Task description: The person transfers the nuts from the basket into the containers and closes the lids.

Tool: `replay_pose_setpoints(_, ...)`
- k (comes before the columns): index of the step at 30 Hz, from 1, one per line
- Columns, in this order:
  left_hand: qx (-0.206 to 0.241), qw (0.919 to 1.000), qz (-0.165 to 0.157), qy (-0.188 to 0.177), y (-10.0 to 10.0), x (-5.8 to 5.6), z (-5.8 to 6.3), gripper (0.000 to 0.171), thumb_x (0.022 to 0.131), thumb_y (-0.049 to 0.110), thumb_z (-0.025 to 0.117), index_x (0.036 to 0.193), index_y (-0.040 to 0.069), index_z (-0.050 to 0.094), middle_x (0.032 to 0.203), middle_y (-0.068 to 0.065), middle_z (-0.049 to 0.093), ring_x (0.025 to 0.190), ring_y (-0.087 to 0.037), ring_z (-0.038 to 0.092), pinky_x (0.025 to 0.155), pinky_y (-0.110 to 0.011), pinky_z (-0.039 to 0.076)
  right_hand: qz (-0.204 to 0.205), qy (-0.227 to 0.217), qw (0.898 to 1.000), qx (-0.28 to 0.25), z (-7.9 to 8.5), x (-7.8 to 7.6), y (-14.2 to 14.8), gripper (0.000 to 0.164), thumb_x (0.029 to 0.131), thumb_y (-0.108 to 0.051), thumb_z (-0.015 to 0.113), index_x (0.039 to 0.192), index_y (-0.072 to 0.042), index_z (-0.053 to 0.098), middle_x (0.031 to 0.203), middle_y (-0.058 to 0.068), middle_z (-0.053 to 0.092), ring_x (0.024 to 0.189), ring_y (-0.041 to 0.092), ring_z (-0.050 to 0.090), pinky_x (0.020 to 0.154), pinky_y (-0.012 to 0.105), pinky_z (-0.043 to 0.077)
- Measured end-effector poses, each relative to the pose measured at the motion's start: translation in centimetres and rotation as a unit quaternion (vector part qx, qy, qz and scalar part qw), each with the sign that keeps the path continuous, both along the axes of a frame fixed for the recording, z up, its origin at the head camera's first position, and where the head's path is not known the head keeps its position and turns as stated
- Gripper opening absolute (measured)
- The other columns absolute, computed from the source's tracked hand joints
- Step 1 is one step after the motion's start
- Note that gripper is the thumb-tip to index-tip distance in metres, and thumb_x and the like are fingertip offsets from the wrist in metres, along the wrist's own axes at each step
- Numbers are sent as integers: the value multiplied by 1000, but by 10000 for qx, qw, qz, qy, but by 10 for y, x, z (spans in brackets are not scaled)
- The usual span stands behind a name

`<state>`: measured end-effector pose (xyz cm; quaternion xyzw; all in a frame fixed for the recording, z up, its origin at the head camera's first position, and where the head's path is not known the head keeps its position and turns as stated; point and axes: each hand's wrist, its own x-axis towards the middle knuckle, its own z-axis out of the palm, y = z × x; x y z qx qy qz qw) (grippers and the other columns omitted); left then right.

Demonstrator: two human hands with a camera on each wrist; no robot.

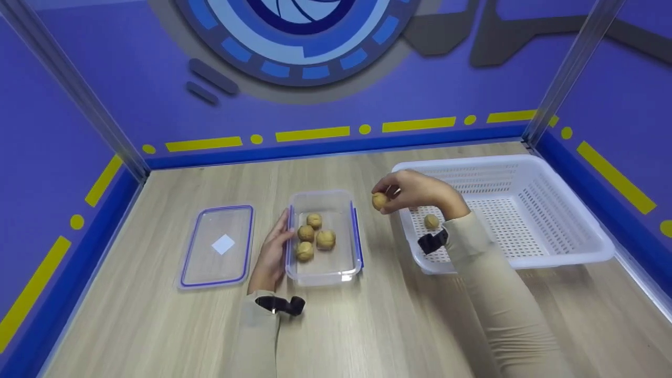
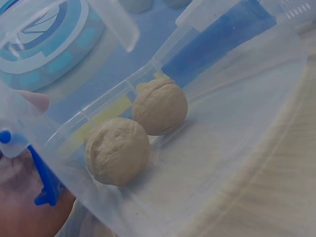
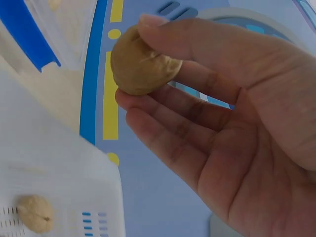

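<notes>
My right hand [image 1: 415, 191] pinches a walnut [image 1: 379, 201] between thumb and fingers at the left rim of a white plastic basket [image 1: 572, 220]. In the right wrist view, the held walnut [image 3: 140, 64] sits at the fingertips. Another walnut [image 1: 431, 221] lies in the basket, below the hand. My left hand [image 1: 271, 254] rests along the left wall of a clear plastic box [image 1: 344, 273], fingers fairly straight and thumb at the rim. Inside that box lie several walnuts [image 1: 325, 240], mostly on its left side; the left wrist view shows two walnuts [image 2: 118, 150] through the wall.
A clear lid [image 1: 210, 262] with a blue seal and a white diamond-shaped label lies left of the box. Blue latches [image 1: 358, 239] hang on the box's sides. Purple panels [image 1: 121, 68] wall the wooden table [image 1: 336, 325] at the back and both sides.
</notes>
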<state>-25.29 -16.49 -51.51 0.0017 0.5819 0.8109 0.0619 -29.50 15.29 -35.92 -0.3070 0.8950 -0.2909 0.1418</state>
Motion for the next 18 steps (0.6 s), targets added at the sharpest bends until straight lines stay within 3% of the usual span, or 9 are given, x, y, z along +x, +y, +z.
replay_pose_setpoints(18,187,9996,-133,170,-1,-1,-3,65,95,0,39,154,7,13,163,-7,2,150,-22,-5,123,-36,-5,160,-93,9985,-513,-18,-6,-50,39,76,-6,75,113,2,67,102,14,69,96,27,65,86,39,56)
